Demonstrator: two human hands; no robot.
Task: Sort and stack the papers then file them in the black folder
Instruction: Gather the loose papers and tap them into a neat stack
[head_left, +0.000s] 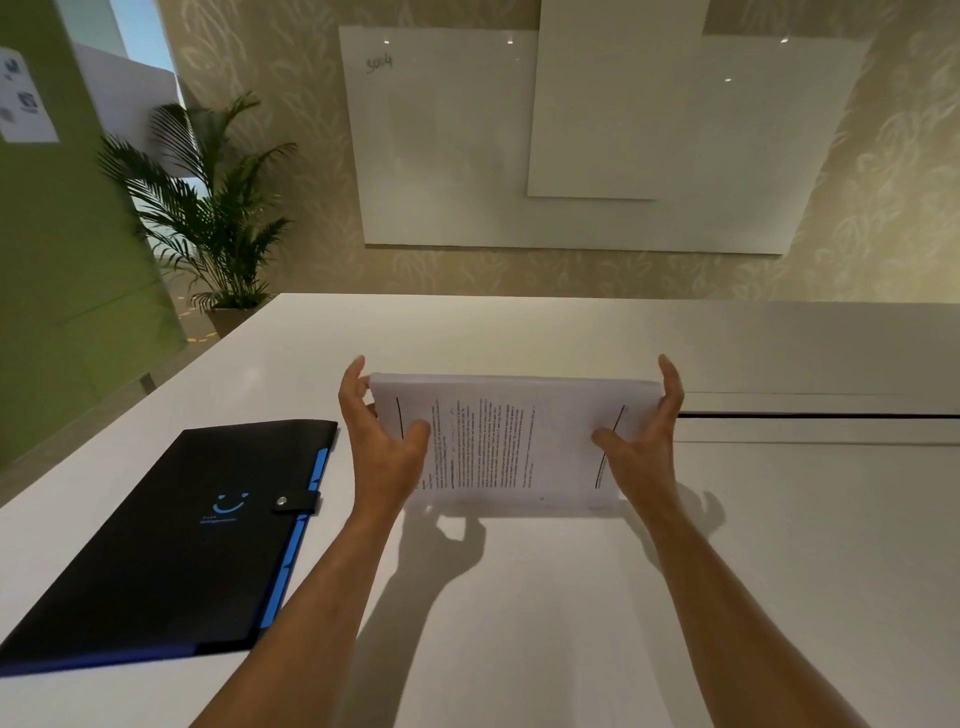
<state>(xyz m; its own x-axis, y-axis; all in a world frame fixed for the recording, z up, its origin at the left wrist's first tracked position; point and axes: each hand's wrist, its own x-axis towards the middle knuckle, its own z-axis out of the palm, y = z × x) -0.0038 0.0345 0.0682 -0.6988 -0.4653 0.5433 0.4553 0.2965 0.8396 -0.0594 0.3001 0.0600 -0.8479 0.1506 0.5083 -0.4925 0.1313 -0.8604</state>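
Note:
A stack of printed white papers (511, 441) is held up off the white table (519, 597), tilted with its text side toward me. My left hand (382, 441) grips the stack's left edge and my right hand (641, 441) grips its right edge, thumbs on the front. The black folder (171, 540) lies flat on the table to the left of my left arm. Its snap strap is fastened, and blue tabs show along its right edge.
A dark slot (815, 414) runs across the table on the right. A potted palm (218, 218) stands beyond the table's far left corner. A whiteboard (571, 140) hangs on the wall behind.

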